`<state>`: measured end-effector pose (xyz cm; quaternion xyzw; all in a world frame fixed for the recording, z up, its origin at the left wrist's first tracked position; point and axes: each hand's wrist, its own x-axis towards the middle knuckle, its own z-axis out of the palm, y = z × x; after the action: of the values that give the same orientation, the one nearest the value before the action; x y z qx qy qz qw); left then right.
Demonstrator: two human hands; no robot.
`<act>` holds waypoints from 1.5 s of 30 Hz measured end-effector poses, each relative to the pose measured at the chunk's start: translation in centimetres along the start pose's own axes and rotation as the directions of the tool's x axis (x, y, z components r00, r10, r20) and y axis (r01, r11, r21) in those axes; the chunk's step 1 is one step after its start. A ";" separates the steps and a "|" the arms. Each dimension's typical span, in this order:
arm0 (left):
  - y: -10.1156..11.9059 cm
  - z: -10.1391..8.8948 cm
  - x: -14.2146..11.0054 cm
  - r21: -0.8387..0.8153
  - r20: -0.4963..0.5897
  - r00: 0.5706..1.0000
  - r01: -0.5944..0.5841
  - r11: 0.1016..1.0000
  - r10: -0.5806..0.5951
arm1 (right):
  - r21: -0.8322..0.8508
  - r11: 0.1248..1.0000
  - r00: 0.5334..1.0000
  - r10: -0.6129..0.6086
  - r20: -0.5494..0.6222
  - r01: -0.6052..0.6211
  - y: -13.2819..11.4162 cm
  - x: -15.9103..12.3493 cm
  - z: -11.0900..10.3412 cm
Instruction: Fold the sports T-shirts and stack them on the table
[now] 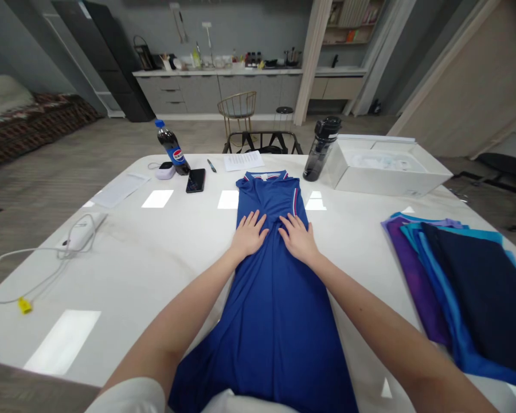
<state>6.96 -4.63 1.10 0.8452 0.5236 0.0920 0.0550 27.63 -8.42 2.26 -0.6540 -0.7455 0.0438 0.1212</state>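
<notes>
A blue sleeveless dress [279,321] with a striped collar lies lengthwise on the white table, its collar at the far end and its flared skirt towards me. My left hand [249,234] rests flat on the left side of its waist, fingers spread. On the right side of the waist lies my right hand [298,238], also flat with fingers apart. Small creases run between the two hands and down the skirt. The dress's hem is partly hidden at the bottom edge, near my white shirt.
Folded clothes [477,287] are stacked at the right. Behind them stands an open white box [382,178] beside a dark water bottle [320,152]. A cola bottle [174,150], phone [196,180], pen [211,166] and papers [120,189] lie farther back. A power strip [81,232] with cables is left.
</notes>
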 end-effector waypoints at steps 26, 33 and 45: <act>3.6 -6.8 -20.1 -0.046 0.098 0.973 0.215 0.976 -0.210 | 0.137 0.874 0.868 -0.482 0.121 0.466 -8.0 -8.6 -2.5; 4.6 -8.8 -24.6 0.033 0.261 0.931 0.256 0.966 -0.256 | 0.058 0.818 0.802 -0.572 0.172 0.572 -11.0 -10.4 -3.1; 11.8 -14.9 -32.6 0.225 0.224 0.972 0.026 0.974 -0.078 | -0.023 0.873 0.868 -0.481 0.122 0.487 -8.8 -13.6 -5.9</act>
<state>-0.06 -39.14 14.69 0.8369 0.5428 -0.0670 0.0240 22.12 -23.64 8.20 -0.4457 -0.8921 0.0290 0.0686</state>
